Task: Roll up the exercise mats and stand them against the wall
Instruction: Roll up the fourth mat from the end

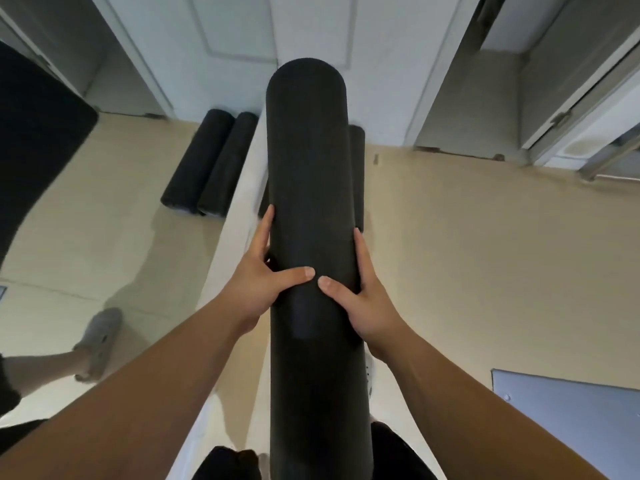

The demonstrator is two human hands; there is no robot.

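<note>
Long black rolled foam mat (308, 161) points away at the white wall (381, 64) — left hand (263, 282), right hand (363, 299) clasp it; black rolls (221, 164) line the floor's edge.

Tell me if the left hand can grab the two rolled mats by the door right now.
Probably not: the left hand is gripping the held mat, and the two rolled mats stand well beyond it.

Indoor room or hallway, beige tiled floor (485, 258), white panelled door (239, 32), rolled black mats (207, 164)
</note>
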